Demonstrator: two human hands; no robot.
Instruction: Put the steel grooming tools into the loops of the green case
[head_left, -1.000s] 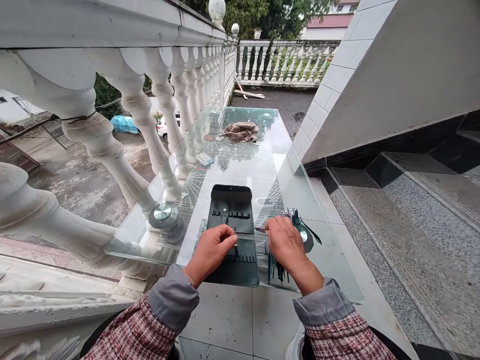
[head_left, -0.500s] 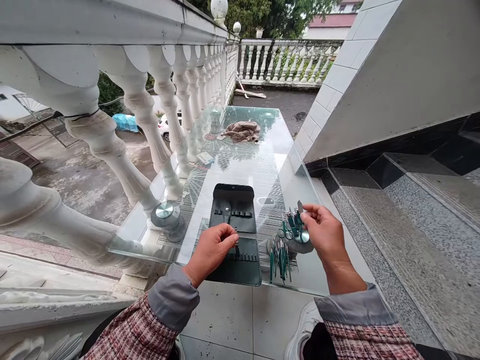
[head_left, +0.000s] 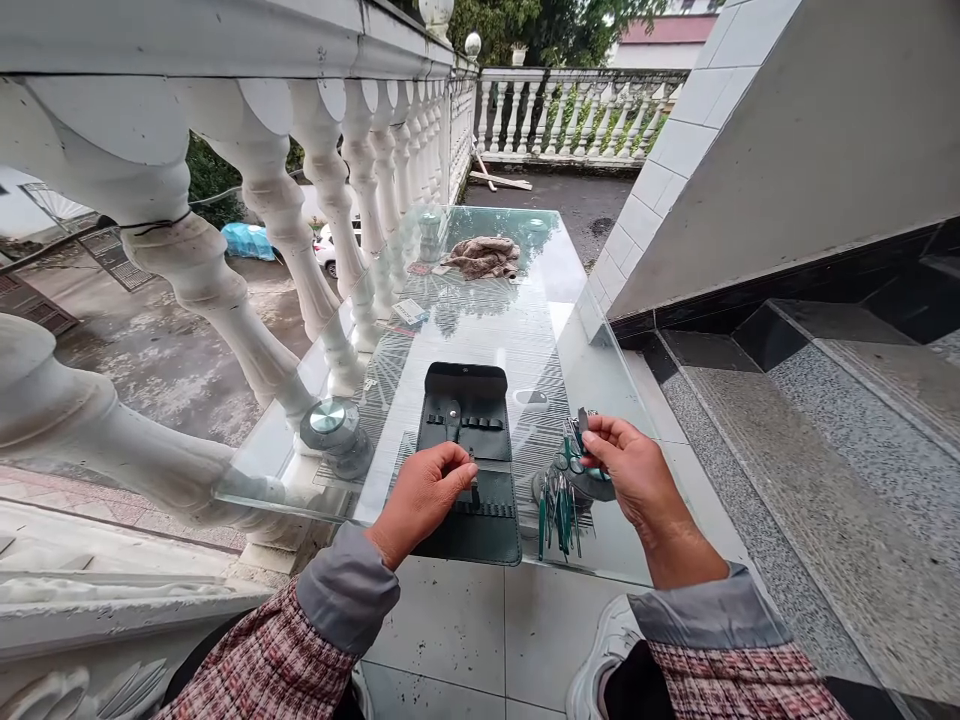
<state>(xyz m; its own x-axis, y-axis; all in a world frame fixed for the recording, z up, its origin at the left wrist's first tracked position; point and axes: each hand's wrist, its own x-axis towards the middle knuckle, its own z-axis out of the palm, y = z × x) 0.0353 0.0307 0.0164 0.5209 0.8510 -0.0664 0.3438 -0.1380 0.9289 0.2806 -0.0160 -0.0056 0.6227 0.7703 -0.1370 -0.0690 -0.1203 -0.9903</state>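
A dark green case (head_left: 487, 545) lies unfolded on the glass table (head_left: 277, 480), with elastic loops across its inside. My left hand (head_left: 426, 495) is over the case's left side, thumb and fingertips pinched on a small dark item (head_left: 473, 468) too small to identify. To the right of the case, my right hand (head_left: 626, 462) pinches a dark flat tool (head_left: 583, 424) upright between thumb and fingers. Beneath and beside it are green-handled tools (head_left: 561, 515) in a bunch, with scissors (head_left: 570, 460) and other tools just behind them, partly hidden by the hand.
A crumpled brown cloth (head_left: 484, 257) and a small card (head_left: 409, 312) lie farther back on the glass. A round metal table support (head_left: 330, 418) shows at the left. White balusters (head_left: 281, 220) line the left side; stone steps (head_left: 817, 480) rise at the right.
My right hand has moved slightly left with the dark flat tool, nearer the case. My left hand has stayed nearly in place over the case. The view has shifted slightly.
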